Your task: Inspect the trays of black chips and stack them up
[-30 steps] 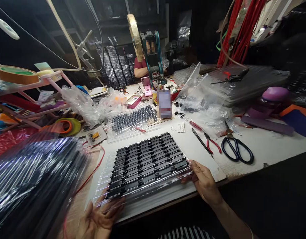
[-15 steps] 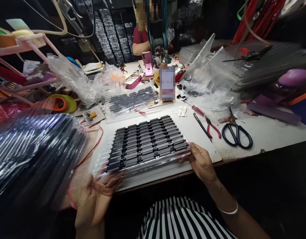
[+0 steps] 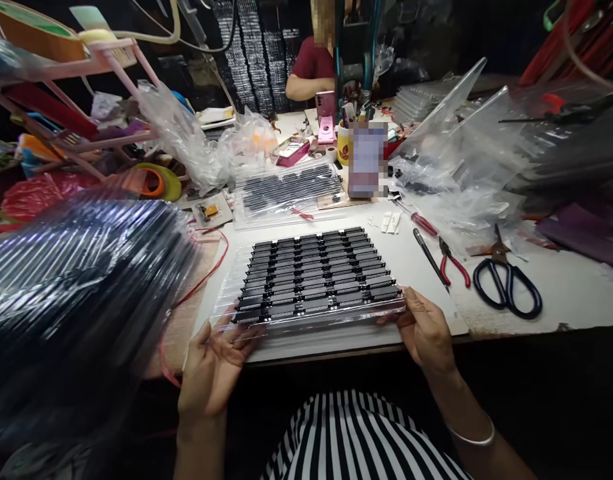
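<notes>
A clear plastic tray [image 3: 316, 277] filled with rows of small black parts lies over a white board [image 3: 306, 347] at the table's front edge. My right hand [image 3: 426, 327] grips the tray's right front corner, thumb on top and fingers partly hidden beneath. At the left front corner, my left hand [image 3: 214, 363] holds the tray from below, palm up, with the fingers under the clear plastic. Behind it rests a second clear tray [image 3: 289, 190] with black parts, wrapped in plastic. A large stack of filled trays [image 3: 81, 280] is on the left.
Scissors [image 3: 506, 280], red pliers [image 3: 454, 263], a black pen-like tool [image 3: 429, 253] and a red-handled screwdriver [image 3: 423, 223] lie on the right. Plastic bags [image 3: 446, 173] are heaped behind them. A phone [image 3: 367, 160] stands at the back. A person in a red shirt [image 3: 314, 60] sits opposite.
The whole view has shifted, so most things appear farther right. Both hands still hold the tray, and its left side looks slightly higher in view.
</notes>
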`<state>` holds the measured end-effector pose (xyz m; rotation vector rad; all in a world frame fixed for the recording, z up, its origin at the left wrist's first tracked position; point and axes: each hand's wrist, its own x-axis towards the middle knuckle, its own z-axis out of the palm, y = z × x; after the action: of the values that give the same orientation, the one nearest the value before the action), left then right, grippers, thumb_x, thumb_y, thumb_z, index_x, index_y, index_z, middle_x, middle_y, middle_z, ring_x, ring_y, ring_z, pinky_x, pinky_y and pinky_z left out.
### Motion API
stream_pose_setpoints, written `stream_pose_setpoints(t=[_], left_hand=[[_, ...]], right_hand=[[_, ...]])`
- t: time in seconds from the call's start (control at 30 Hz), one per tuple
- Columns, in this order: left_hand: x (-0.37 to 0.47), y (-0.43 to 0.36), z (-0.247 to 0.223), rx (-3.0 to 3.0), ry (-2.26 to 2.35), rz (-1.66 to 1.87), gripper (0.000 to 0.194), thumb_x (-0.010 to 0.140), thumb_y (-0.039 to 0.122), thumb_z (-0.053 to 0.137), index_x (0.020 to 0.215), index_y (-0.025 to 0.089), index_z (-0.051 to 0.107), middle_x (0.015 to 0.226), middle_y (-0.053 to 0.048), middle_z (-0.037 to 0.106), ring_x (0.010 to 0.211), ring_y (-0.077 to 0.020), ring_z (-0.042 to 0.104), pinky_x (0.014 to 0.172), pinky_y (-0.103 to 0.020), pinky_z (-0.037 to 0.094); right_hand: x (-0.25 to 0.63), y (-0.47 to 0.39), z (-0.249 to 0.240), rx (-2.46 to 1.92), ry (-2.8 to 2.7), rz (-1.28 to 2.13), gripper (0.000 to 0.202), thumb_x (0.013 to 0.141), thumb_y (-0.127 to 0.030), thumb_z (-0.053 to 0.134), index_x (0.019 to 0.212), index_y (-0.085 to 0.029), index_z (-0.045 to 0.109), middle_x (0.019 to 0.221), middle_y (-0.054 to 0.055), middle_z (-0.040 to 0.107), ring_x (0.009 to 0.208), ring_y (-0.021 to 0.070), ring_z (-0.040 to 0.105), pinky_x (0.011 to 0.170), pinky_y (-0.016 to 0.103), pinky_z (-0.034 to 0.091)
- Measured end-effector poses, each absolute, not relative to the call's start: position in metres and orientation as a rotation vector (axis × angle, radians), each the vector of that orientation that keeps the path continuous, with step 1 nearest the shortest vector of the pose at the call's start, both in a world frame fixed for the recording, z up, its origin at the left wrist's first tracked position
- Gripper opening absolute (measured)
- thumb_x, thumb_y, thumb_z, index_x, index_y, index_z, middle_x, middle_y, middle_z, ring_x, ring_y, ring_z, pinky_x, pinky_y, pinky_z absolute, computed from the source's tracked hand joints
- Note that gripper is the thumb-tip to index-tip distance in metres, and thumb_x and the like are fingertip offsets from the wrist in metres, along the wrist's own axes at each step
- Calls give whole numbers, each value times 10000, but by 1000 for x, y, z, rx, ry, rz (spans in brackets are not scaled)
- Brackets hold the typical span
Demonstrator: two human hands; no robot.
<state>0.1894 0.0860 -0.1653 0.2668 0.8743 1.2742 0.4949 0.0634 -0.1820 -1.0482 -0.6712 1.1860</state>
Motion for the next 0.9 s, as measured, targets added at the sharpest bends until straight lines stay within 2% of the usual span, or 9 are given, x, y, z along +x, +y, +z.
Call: stream_pose_setpoints(t=[0.1,0.43,0.6,0.77,0.9], left_hand=[[190,85,-161,301,890,1276,449,938,299,312,1313,125,489,995,-176,712,907,-297,685,839,-478,526],[187,86,-156,301,929,1287,456,939,309,333,1349,141,442,1018,-181,707,949,-334,670,877,-551,492],[187,91,-155,220,952,1313,423,921,294,361,1294,157,506,1094,-182,684,974,-347,658,834,-539,528],[182,95,-158,230,990,1291,438,912,264,369,1316,149,493,1117,-190,673,1002,-337,648,821,-522,544],[171,92,-166,295,980,1274,434,914,343,433,1314,189,501,1096,-169,688,976,-310,665,787,-457,573]], right_hand=[[495,63,-182,-1069,-652,1180,277,860,-456,561,797,-207,665,782,54,674,714,218,625,596,345,522],[496,63,-182,-1077,-644,1191,351,841,-548,548,820,-219,667,783,60,685,714,227,636,574,343,515],[495,65,-187,-1069,-641,1179,395,833,-581,535,829,-204,656,745,54,675,645,215,623,524,339,513],[496,64,-180,-1048,-645,1192,360,844,-527,556,751,-187,627,702,41,663,579,185,621,501,302,502],[488,42,-173,-1110,-639,1336,351,844,-498,572,747,-161,595,635,44,657,531,157,627,423,225,445]])
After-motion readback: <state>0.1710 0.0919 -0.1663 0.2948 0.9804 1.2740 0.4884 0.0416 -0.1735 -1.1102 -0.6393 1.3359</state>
